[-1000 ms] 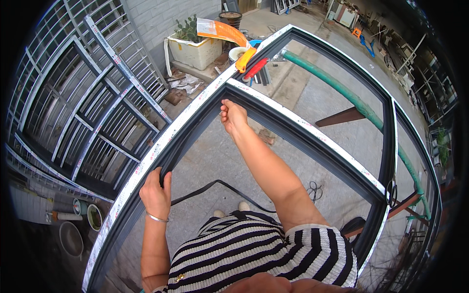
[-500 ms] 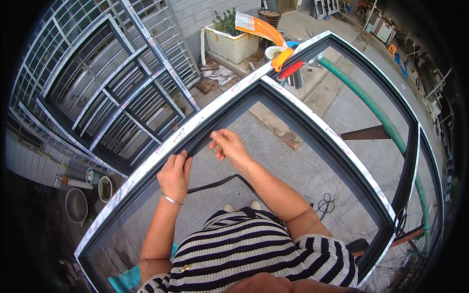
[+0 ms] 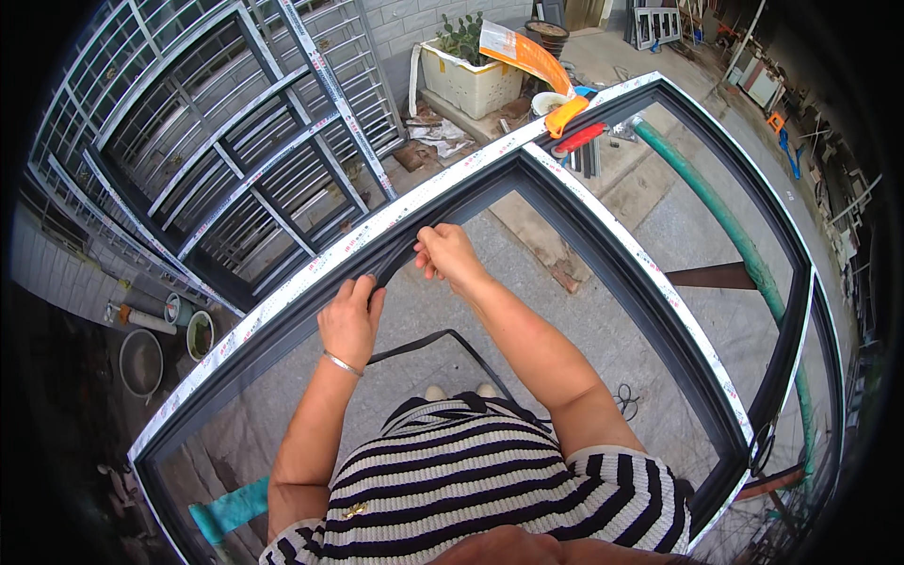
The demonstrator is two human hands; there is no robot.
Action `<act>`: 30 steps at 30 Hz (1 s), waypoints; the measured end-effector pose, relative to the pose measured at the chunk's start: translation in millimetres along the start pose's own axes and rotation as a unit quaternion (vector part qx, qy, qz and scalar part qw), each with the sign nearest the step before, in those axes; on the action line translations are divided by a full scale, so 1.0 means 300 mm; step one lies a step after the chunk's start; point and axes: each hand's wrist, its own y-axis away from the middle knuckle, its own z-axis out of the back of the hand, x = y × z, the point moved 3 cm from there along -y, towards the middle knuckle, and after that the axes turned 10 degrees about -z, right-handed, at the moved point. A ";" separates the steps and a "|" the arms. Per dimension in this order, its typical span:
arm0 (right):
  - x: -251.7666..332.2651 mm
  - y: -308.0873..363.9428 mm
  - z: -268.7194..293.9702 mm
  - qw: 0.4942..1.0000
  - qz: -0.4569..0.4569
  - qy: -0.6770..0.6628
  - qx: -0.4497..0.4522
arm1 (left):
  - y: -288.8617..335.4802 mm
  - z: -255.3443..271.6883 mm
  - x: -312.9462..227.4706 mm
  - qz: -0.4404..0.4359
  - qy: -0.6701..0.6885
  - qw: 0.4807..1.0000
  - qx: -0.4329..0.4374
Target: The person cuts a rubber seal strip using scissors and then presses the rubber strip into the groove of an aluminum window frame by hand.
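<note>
The left hand lies at the inner edge of a large window frame, on its long left side. Its fingers are bent over the black inner profile, and the thumb is a little apart from them; I cannot tell if they grip something. The right hand is just ahead of it, near the same edge, with curled fingers and the thumb close to the index finger; whether something thin is between them, I cannot tell.

A black flexible strip extends from beside the left wrist, bends, and goes down toward the striped shirt. The frame lies above a green bar. Near its far part there are an orange object and a red object.
</note>
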 end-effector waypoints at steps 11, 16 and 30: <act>0.006 0.006 0.073 0.992 0.066 0.066 0.084 | -0.032 0.005 0.012 0.003 -0.050 0.999 -0.011; 0.088 0.049 0.205 0.783 0.469 0.329 -0.243 | 0.017 -0.038 0.014 0.036 -0.012 0.999 -0.013; 0.174 0.003 0.237 0.618 0.623 0.442 -0.187 | -0.015 0.031 -0.051 0.062 0.028 0.996 -0.056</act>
